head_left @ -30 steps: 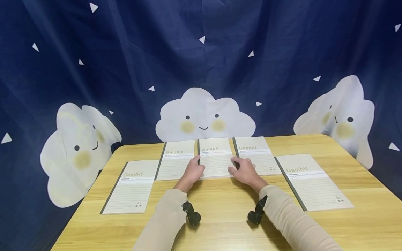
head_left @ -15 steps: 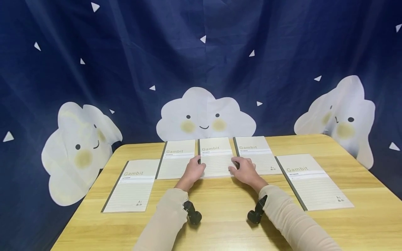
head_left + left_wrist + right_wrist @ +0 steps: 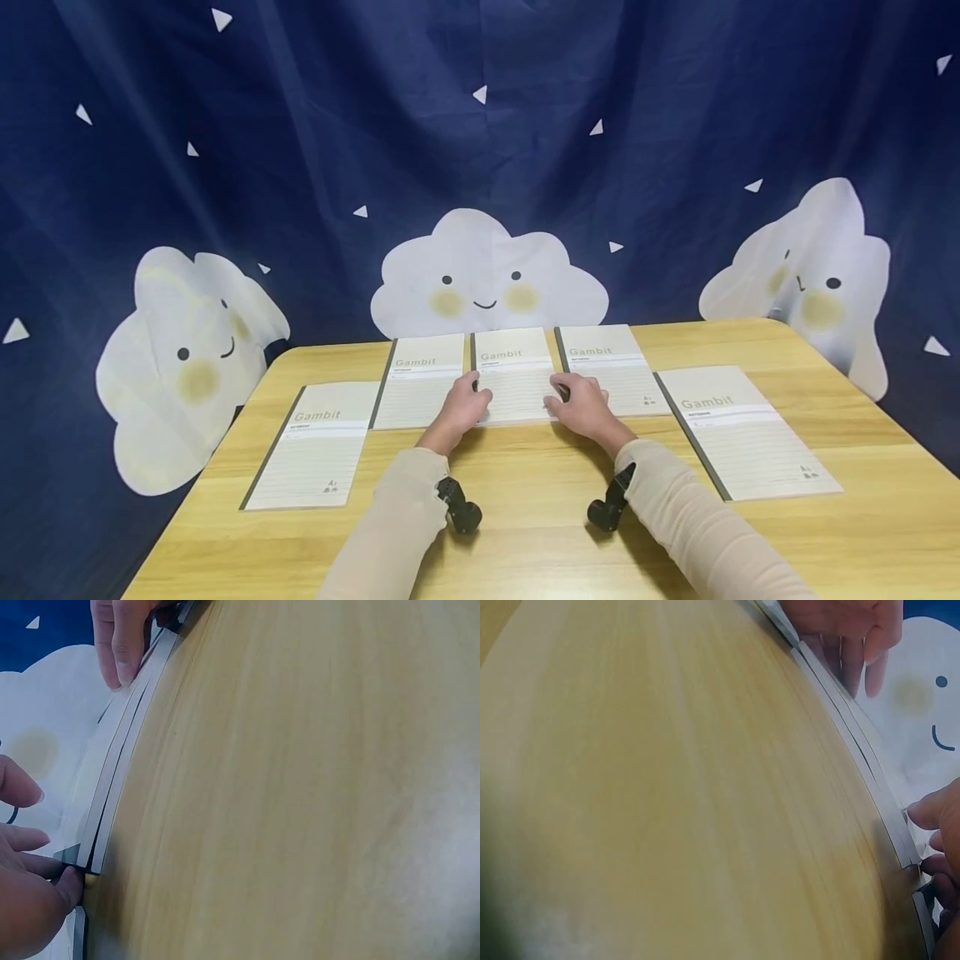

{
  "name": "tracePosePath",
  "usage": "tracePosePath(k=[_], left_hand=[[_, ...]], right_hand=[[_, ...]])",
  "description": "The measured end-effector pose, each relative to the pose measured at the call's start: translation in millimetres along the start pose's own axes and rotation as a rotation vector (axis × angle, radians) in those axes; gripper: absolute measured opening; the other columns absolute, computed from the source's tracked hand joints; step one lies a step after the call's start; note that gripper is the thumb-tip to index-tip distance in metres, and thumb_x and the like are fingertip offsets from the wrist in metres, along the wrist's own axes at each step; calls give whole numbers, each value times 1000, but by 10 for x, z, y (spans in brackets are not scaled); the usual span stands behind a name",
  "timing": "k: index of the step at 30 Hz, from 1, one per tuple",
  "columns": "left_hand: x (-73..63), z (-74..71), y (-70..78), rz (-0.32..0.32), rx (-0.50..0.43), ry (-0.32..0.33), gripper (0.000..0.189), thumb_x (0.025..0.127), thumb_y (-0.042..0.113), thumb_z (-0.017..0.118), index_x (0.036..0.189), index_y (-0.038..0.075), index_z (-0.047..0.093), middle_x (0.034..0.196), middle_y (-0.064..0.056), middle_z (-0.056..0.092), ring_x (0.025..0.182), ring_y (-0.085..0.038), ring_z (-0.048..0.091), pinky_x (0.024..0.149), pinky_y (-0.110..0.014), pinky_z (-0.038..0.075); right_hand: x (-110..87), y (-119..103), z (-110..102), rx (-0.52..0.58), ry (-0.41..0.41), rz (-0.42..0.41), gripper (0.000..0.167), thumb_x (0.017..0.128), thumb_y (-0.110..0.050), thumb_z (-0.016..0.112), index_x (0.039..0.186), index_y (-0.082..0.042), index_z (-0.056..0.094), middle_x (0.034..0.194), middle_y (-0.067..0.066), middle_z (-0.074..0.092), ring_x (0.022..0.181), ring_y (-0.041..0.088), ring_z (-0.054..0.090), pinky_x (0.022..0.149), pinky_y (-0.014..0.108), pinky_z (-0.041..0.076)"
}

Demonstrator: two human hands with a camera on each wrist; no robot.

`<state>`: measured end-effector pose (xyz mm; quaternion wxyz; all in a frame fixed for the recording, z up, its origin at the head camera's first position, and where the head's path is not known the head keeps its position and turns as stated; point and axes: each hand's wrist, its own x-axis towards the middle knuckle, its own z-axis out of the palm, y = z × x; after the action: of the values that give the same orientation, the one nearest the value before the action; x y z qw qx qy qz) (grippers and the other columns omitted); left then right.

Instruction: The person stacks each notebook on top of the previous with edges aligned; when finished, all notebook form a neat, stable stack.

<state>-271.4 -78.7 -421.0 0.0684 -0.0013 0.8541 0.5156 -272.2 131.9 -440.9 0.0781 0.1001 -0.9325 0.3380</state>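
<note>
Head view bright; soft shadows beside sleeves; wrist views softer, glare on table.

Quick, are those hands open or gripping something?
Left hand: holding the middle notebook by its left edge.
Right hand: holding that notebook by its right edge.

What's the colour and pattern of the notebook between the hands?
The notebook is cream with thin horizontal lines across its lower part; the head view shows it best.
</note>
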Motion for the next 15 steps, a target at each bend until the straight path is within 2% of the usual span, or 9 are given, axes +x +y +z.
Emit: tracePosePath(k=[4,7,9,11,13,15], left_hand=[[-17,-17,1,6,0,21,59,90,15,45,145,-3,29,149,-22,31,137,-35,29,112,-48,26],[-32,-25,4,17,-19,32,59,90,14,44,145,-3,29,149,-22,31,138,-34,29,112,-48,27],[-41,-26,7,22,-37,37,58,91,14,44,145,-2,29,149,-21,31,139,-33,26,113,-48,26],[-48,-23,11,33,-46,40,58,91,13,44,145,-2,30,149,-21,31,139,-32,26,112,-48,27],[-51,-14,17,47,-42,47,57,91,13,44,144,-3,30,149,-22,31,139,-32,26,112,-48,27],[-59,-1,31,65,-26,59,57,91,12,45,144,-3,31,149,-22,31,139,-33,26,112,-48,26]], right_hand=[[1,-4,8,2,-7,-15,28,85,-18,64,70,-4,45,60,1,36,62,18,33,70,40,23],[-3,-1,3,9,-25,-21,25,86,-19,62,73,-2,48,64,6,41,65,20,37,72,42,26],[-19,7,-15,36,-36,-15,17,87,-18,61,85,-2,60,77,10,56,76,23,51,79,45,35],[-39,19,-46,71,-46,1,24,88,-18,60,105,-2,64,100,16,62,97,30,57,90,49,42],[-59,36,-92,99,-49,19,38,89,-18,59,123,0,59,120,22,59,115,36,53,97,52,42],[-79,54,-142,124,-56,36,44,91,-18,58,130,2,53,128,25,54,119,39,51,98,51,43]])
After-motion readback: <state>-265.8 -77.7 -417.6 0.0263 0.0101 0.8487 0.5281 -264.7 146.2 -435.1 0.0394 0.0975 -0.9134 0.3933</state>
